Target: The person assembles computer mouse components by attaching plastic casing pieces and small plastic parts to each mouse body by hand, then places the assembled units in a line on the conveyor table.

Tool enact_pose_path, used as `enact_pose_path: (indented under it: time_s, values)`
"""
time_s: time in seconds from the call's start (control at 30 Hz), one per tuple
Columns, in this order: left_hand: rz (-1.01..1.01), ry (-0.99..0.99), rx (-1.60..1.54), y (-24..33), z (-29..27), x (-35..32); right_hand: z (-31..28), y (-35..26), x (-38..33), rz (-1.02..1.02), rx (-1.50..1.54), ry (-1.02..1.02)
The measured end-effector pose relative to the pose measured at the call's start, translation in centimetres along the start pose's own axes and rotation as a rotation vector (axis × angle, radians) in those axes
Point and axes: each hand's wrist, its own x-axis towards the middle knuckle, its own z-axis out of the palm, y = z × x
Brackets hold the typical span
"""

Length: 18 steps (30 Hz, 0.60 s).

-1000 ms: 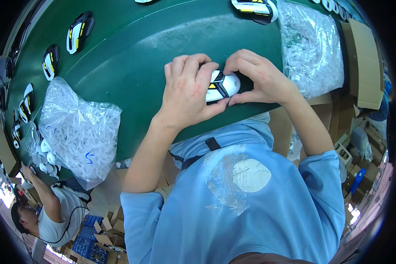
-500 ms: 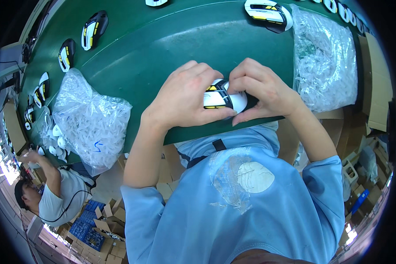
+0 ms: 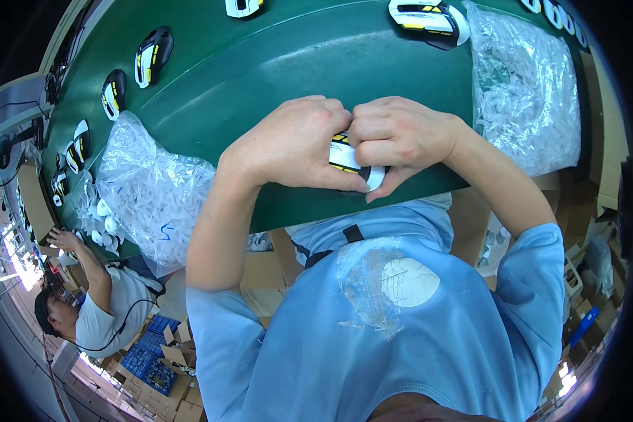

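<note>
Above the near edge of the green work surface (image 3: 288,204), my two hands hold a white, black and yellow computer mouse (image 3: 342,156) between them. My left hand (image 3: 292,144) grips its left side, thumb along the near edge and fingers over the far edge. With fingers curled, my right hand (image 3: 401,137) presses on the right part of the shell, its thumb low at the near side. Both hands hide most of the mouse. The fingertips of the two hands nearly touch.
Clear plastic bags of small translucent pieces lie left (image 3: 165,197) and right (image 3: 524,91) of my hands. Similar mice rest farther off, one at the upper right (image 3: 429,22), one at the upper left (image 3: 153,56). A co-worker (image 3: 112,302) sits at the far left. Cardboard boxes (image 3: 612,141) stand at right.
My right hand has shifted left, its fingers curling over the mouse and covering more of it. The whole view has moved slightly. The co-worker's hand has shifted a little.
</note>
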Motion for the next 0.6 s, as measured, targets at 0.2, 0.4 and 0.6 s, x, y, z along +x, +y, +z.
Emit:
enact_pose_path:
  time_s: [0.2,0.4,0.6]
  values:
    - [0.045,0.010,-0.023,-0.8,0.3,-0.9,-0.8,0.5,-0.6,0.039,-0.058,-0.170]
    - [-0.130,0.509,0.377,0.2,2.1,-2.8,-2.6,-3.7,-2.3,0.531,-0.280,0.293]
    - [-0.155,0.720,0.352,-1.7,6.0,-4.2,0.1,-7.6,-2.7,0.877,-0.401,0.290]
